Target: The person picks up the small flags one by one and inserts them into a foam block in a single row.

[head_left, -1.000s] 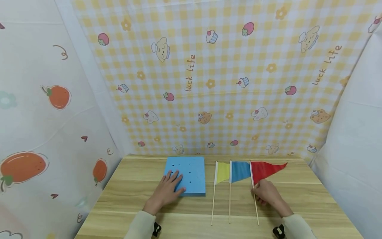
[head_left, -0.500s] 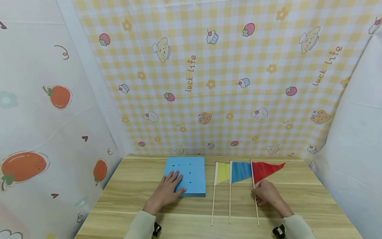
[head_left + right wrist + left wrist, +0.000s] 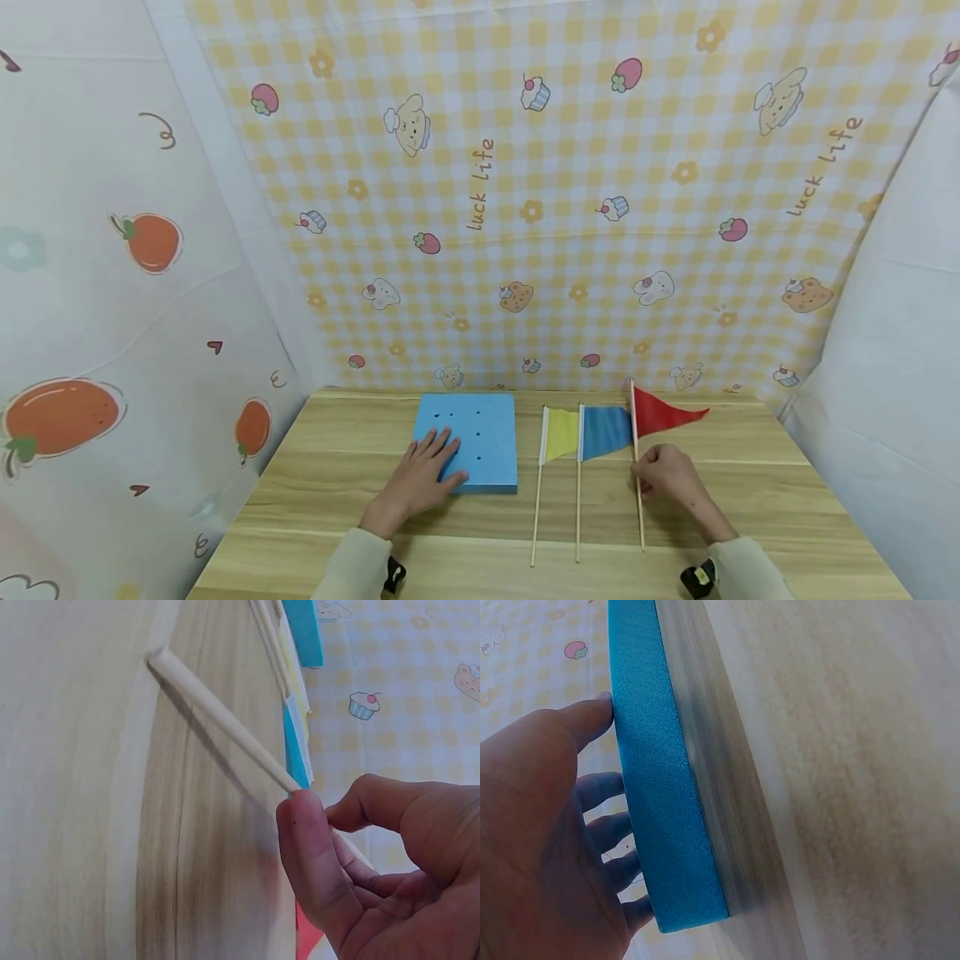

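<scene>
My left hand [image 3: 420,479] lies with spread, fairly straight fingers on top of a blue foam block [image 3: 497,450], which has several small holes. In the left wrist view, the fingertips touch the upper face of the block [image 3: 664,802]. My right hand [image 3: 671,475] pinches the wooden stick of a red triangular flag [image 3: 660,412] between thumb and fingers. Seen from the right wrist, that stick [image 3: 225,727] slants off the table, its bottom end close to the surface with a shadow beneath. The flag's top is tilted up.
A yellow flag [image 3: 560,435] and a blue flag [image 3: 606,433] lie side by side on the wooden table [image 3: 750,517], between the block and the red flag. A patterned cloth wall [image 3: 555,250] rises behind the table, with white cloths at both sides.
The red flag's top has risen off the table, and its stick's lower end has shifted up and slightly left in view. My right hand has lifted slightly. The left hand has stayed put.
</scene>
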### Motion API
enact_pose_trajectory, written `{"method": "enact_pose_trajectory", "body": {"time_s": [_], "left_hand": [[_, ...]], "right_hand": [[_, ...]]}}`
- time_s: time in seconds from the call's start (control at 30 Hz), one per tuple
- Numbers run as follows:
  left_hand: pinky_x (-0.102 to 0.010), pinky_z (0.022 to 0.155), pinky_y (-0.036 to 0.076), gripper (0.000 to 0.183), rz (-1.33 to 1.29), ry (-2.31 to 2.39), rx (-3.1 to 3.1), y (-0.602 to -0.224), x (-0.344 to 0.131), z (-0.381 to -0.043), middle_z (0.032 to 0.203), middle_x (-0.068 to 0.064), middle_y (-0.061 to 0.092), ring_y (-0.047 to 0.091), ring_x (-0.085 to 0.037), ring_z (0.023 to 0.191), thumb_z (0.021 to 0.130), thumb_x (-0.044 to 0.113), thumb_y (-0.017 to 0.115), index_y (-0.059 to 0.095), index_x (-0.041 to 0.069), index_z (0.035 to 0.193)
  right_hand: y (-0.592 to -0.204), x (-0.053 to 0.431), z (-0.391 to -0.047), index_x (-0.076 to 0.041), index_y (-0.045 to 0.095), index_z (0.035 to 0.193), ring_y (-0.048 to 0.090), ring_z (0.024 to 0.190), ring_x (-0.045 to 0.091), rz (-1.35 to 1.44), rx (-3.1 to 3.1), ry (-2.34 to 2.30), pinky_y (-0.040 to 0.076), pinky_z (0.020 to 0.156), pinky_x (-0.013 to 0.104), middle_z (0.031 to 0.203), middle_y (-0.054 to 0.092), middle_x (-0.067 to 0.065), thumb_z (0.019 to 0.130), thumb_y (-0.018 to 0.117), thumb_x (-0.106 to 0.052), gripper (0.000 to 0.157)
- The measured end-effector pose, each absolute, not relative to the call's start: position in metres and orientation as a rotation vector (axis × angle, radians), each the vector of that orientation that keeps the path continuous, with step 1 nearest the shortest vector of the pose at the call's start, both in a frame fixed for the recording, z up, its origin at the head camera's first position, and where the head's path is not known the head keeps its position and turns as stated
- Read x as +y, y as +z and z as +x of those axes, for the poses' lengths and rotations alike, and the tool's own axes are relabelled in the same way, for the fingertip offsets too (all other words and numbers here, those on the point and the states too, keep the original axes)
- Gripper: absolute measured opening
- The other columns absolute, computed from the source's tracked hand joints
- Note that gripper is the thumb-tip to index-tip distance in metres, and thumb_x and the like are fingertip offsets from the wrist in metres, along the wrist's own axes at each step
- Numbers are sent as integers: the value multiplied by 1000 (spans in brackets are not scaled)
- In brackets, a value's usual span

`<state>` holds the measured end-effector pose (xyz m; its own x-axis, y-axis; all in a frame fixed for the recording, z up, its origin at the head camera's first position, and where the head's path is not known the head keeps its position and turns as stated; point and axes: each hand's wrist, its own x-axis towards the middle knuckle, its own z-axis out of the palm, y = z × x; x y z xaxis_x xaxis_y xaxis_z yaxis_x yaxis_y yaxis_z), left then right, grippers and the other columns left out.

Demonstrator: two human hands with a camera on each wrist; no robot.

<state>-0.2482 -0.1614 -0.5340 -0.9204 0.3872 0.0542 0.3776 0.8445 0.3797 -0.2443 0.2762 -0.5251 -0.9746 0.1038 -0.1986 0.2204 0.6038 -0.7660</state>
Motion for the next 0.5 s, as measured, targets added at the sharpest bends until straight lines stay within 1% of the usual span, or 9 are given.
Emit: {"method": "enact_pose_trajectory", "body": {"time_s": [0.13,0.2,0.37,0.5], "left_hand": [[-69,129,21,71,619,602,2990,-535,-162,-249,172,-18,36,27,-44,162,106,50,61,49,6,160],[-68,129,21,70,619,601,2987,-535,-162,-249,172,-18,35,27,-44,162,107,50,61,49,7,160],[-69,129,21,70,622,606,2984,-534,-162,-249,172,-18,35,27,-44,162,106,50,61,49,6,160],[-68,129,21,71,621,608,2983,-533,-162,-248,173,-18,35,27,-44,162,106,50,61,48,6,160]], "right_hand": [[-523,275,-247,11,65,100,70,66,17,268,2672,-1376,65,61,33,83,69,16,94,69,-2,14],[-521,273,-247,13,65,103,71,67,18,255,2687,-1403,65,62,34,84,70,17,93,68,0,17],[-515,270,-247,13,66,104,72,67,20,224,2730,-1468,66,61,37,82,71,15,91,67,-1,18],[-507,267,-248,13,65,104,73,68,19,179,2740,-1538,67,63,39,83,72,17,92,67,0,18]]}}
